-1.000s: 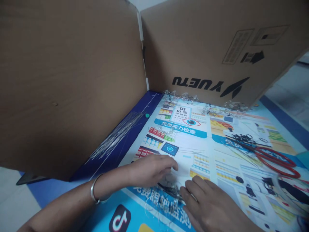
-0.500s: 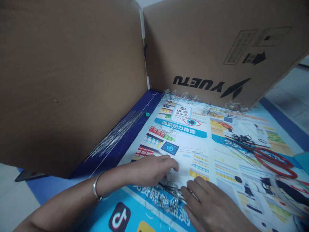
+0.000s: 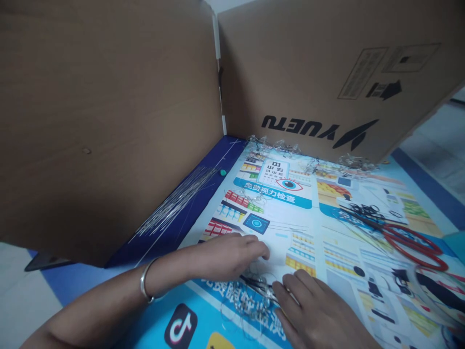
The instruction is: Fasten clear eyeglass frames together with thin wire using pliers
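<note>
My left hand (image 3: 236,254) is over the printed sheet, palm down with fingers curled together; what is in its fingertips is hidden. Lower right, my right hand (image 3: 316,310) is closed around the near end of a slim dark and silvery thing (image 3: 257,286) whose kind I cannot make out. This thing reaches from the right fingers toward the underside of the left hand. Around and below it lies a loose tangle of thin wires with clear beads (image 3: 250,308), partly covered by the hands. A silver bangle (image 3: 144,281) circles the left wrist.
Two tall cardboard panels (image 3: 308,63) wall in the back and left. Straight metal wires (image 3: 178,198) lie on the blue strip beside a small green lump (image 3: 223,172). Red-handled scissors (image 3: 414,242) and black loops (image 3: 366,212) lie right; beaded wire clusters (image 3: 358,162) line the back.
The view has shifted very slightly. Both hands stay in nearly the same place and pose, with the right hand a touch lower in the picture.
</note>
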`<state>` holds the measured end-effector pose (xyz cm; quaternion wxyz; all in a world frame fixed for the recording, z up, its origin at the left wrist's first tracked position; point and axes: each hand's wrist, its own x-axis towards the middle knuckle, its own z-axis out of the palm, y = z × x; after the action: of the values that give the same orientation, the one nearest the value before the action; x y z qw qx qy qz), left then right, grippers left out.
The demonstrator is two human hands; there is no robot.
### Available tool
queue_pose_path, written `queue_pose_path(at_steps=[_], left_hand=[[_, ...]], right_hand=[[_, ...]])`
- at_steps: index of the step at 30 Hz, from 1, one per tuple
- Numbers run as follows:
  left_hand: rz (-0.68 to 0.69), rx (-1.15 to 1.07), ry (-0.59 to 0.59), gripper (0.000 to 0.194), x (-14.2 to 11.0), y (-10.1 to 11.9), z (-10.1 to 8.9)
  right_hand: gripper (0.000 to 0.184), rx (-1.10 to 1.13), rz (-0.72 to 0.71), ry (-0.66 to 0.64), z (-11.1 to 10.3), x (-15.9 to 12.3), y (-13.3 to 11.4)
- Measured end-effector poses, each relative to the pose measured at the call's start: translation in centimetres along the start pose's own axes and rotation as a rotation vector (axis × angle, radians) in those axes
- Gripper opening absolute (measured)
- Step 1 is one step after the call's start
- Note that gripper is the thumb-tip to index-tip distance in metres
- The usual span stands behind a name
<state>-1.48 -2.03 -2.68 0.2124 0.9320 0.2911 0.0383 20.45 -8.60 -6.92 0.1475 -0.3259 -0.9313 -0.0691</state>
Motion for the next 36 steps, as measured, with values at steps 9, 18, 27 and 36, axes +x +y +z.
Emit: queue_pose_path(at_steps=[9, 18, 27, 36], left_hand=[[0.036, 0.066, 0.063, 0.015, -0.3, 0.8, -1.1], [0.095, 0.125, 0.092, 0.016, -0.7, 1.6, -1.7], [-0.037, 0.06, 0.103, 0.017, -0.9, 2.2, -1.0], [-0.091, 0.002, 0.149, 0.015, -0.7, 2.0, -0.6]], right_hand=[[0.016, -0.015, 0.004, 0.008, 0.0, 0.1, -0.1], [0.008, 0.005, 0.011, -0.014, -0.3, 0.3, -0.1], [0.011, -0.019, 0.027, -0.014, -0.4, 0.1, -0.3], [0.02, -0.088, 0.007, 0.061, -0.5, 0.1, 0.0]])
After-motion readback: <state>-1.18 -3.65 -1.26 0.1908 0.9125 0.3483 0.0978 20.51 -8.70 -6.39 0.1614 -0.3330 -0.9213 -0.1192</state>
